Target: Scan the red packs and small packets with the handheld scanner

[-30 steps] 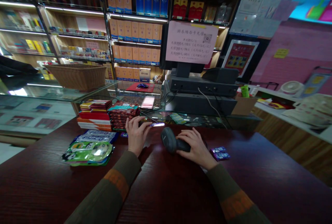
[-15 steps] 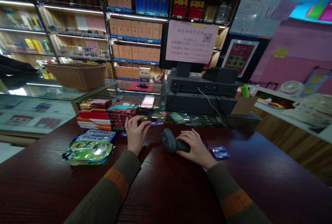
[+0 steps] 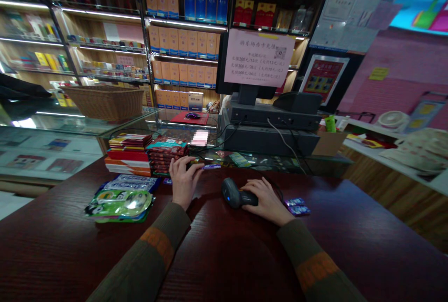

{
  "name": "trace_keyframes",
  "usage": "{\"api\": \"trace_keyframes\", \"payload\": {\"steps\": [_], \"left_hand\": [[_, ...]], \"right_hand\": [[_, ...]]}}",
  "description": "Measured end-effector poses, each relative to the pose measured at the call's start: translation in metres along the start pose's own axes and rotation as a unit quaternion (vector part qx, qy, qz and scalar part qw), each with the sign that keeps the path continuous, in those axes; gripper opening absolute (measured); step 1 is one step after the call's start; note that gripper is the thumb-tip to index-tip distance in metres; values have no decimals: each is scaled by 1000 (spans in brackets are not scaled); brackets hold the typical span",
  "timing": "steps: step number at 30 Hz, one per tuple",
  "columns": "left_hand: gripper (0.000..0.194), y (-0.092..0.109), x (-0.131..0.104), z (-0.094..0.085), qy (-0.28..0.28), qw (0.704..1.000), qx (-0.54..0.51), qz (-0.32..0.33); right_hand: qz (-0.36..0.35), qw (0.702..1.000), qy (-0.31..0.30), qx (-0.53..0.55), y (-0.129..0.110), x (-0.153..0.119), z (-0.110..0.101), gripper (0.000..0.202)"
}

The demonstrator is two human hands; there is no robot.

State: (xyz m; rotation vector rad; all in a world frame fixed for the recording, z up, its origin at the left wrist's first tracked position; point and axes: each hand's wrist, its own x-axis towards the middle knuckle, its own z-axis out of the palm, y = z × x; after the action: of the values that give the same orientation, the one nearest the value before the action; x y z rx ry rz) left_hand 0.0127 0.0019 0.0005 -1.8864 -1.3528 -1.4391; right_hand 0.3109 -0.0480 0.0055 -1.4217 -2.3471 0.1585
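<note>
Between thumb and fingers, my left hand (image 3: 183, 179) pinches a small purple packet (image 3: 212, 166) that points to the right. My right hand (image 3: 266, 200) is wrapped round the handle of a dark barcode scanner (image 3: 234, 193), whose head faces left and shows a small blue light. Right of that hand lie two small purple packs (image 3: 297, 206) on the dark wooden counter (image 3: 217, 255). Left of my left hand are a stack of red-brown packets (image 3: 167, 155), a pile of red and orange boxes (image 3: 128, 159), and green panda packages (image 3: 121, 204) beside blue-and-white packets (image 3: 133, 183).
A monitor with a pink sign (image 3: 257, 59) stands on dark machines (image 3: 269, 138) behind the counter, with cables hanging down. A wicker basket (image 3: 105, 102) rests on the glass case at left. A cardboard box (image 3: 331, 142) is at right.
The scanner has shifted slightly right and turned a little in my right hand, and a blue light now shows on it. My left hand holds nearly the same place.
</note>
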Motion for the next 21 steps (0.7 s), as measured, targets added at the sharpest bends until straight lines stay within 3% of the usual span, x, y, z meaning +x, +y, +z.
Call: {"api": "trace_keyframes", "payload": {"steps": [9, 16, 21], "left_hand": [[11, 2, -1, -1, 4, 1000, -7, 7], [13, 7, 1, -4, -3, 999, -30, 13], [13, 9, -1, -3, -7, 999, -40, 24]], "right_hand": [[24, 999, -23, 31, 4, -2, -7, 67], [52, 974, 140, 170, -13, 21, -7, 41], [73, 954, 174, 232, -40, 46, -1, 37]]}}
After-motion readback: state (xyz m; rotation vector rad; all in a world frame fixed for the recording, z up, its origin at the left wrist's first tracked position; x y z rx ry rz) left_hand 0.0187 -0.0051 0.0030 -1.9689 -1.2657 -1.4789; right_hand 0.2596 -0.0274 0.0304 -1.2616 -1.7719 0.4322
